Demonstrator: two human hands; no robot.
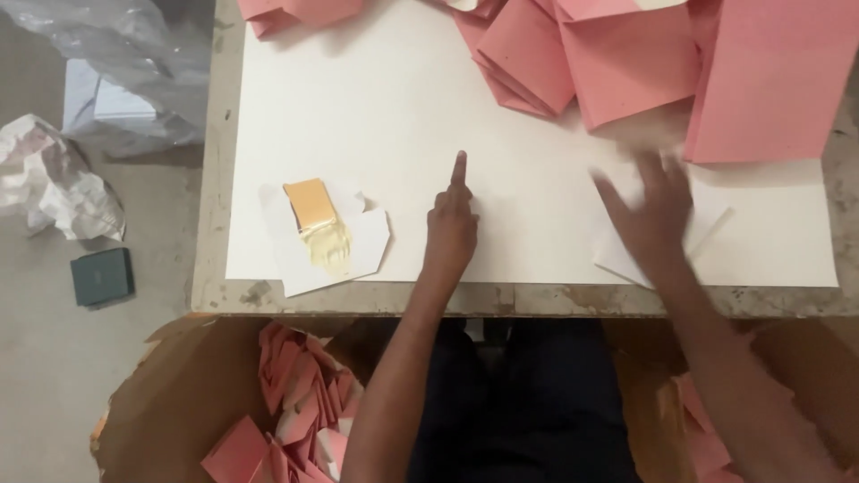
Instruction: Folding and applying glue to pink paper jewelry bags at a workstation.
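Observation:
My left hand [450, 228] rests on a large white sheet [385, 107] that covers the table, its index finger stretched out and pointing away, the other fingers curled, nothing in it. My right hand [651, 210] is blurred, fingers spread, lying flat over a small white paper [707, 228] at the sheet's right side. Just beyond it lies a heap of pink envelopes [626, 54]. To the left of my left hand sits an amber glue block [313, 210] on a white scrap of paper [300, 264], with pale glue smeared below it.
A brown cardboard box [179, 402] with several pink envelopes [300, 402] stands below the table edge at the left. On the floor at the left lie crumpled white paper [54, 179], clear plastic wrap [116, 54] and a small dark green box [103, 277].

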